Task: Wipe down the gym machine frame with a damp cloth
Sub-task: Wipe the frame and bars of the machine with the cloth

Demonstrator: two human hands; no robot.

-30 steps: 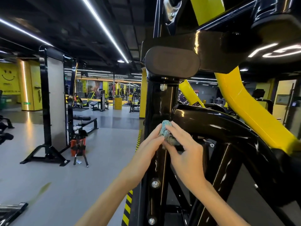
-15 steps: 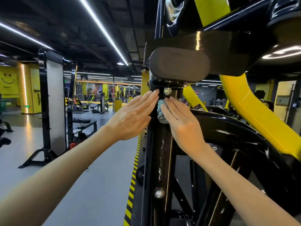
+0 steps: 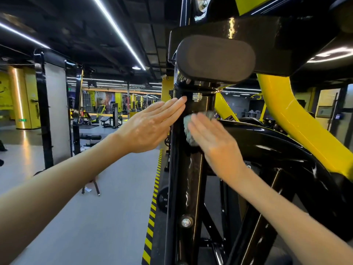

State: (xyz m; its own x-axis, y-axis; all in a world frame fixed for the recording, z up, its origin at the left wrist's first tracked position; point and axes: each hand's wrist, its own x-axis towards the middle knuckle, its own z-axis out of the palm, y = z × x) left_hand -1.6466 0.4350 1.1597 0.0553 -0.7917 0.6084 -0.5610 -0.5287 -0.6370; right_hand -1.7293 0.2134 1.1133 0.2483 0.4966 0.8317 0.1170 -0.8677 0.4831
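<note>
One cloth (image 3: 188,131), blue-grey and bunched, lay against the front of the black post (image 3: 188,178), just below the single oval pad (image 3: 214,58) at 12 o'clock. Its long axis ran roughly up and down the post, which stood vertical. Two hands were in view. The right hand (image 3: 215,144), blurred, covered the cloth from 4 o'clock, its fingers (image 3: 198,123) straight and pressing it to the metal, not curled round it. The left hand (image 3: 150,127) reached in from 8 o'clock, released and flat, fingertips (image 3: 181,101) at the post's left edge just above the cloth. Two fasteners showed on the post: a nut (image 3: 196,96) at 12 o'clock from the cloth, and a bolt (image 3: 187,222) well below at 6 o'clock. One yellow arm (image 3: 298,121) curved past at 3 o'clock.
</note>
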